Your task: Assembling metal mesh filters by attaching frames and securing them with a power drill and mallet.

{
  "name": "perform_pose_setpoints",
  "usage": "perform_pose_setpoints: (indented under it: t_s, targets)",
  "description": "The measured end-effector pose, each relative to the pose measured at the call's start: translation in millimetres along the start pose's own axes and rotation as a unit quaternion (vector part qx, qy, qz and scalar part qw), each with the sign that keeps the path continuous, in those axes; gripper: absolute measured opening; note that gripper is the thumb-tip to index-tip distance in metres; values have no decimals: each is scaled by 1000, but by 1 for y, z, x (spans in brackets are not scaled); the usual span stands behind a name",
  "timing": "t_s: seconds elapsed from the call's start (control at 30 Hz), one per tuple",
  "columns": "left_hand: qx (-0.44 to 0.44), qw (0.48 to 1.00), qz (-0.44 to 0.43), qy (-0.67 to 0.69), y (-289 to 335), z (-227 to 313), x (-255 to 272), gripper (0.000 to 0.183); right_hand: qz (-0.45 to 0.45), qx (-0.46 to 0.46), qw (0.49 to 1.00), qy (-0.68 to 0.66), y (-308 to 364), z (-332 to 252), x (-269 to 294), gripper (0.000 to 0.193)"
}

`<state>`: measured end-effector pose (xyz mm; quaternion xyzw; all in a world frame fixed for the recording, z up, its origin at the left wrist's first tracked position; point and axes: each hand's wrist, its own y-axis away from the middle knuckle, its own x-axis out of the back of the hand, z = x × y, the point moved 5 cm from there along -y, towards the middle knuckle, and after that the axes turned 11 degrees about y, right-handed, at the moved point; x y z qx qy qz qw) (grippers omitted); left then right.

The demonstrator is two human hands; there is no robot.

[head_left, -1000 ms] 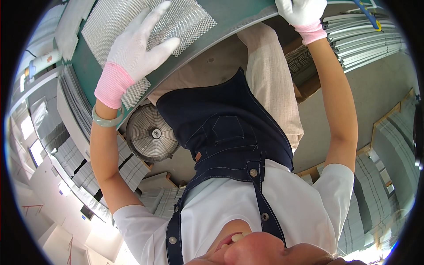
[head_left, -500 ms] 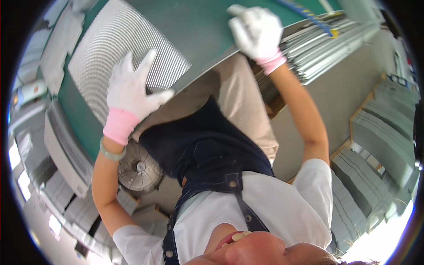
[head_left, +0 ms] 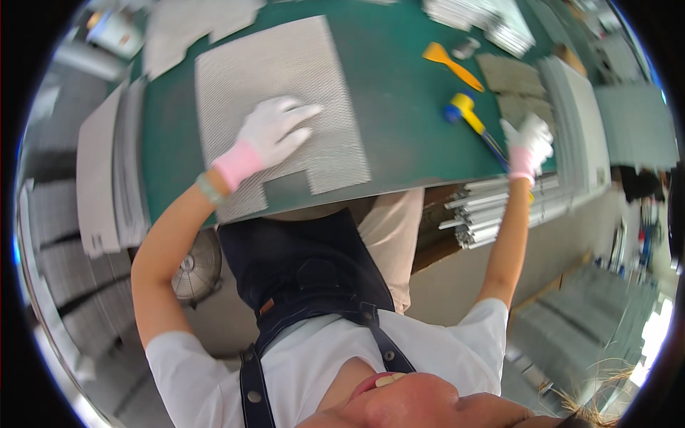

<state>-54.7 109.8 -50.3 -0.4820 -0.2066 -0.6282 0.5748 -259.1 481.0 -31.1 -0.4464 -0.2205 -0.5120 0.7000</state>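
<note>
A ribbed silver-grey sheet, notched along its near edge, lies on the green tabletop. My left hand, in a white glove with a pink cuff, rests on this sheet with its fingers stretched out. At the right side of the table, my gloved right hand is over the surface beside a mallet with a yellow and blue head. Its thumb stands apart from the loosely curled fingers, and nothing shows in its grasp. The mallet's handle runs toward the right wrist.
An orange scraper lies beyond the mallet, near brownish-grey pieces. Stacked pale panels border the table's right end; more panels stand at its left. Metal strips stick out below the front edge. A fan stands below.
My right hand has moved right, toward the mallet and panels. My left hand remains on the ribbed sheet, farther from its near edge. The view has shifted, showing more of the table.
</note>
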Motion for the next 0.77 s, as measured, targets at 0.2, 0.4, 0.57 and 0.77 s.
perform_pose_setpoints:
  t_s: [0.2,0.4,0.57,0.77]
  targets:
    - [40,998,1,-54,3,13,-6,59,-33,49,997,-53,-3,-24,10,42]
    - [48,996,4,-77,4,23,-11,56,48,-64,816,-573,52,32,66,39]
    - [-107,993,-7,-44,-1,25,-21,46,-103,60,568,-814,114,-18,120,72]
    - [36,996,-2,-81,0,72,-59,43,-238,39,482,-842,199,-49,101,39]
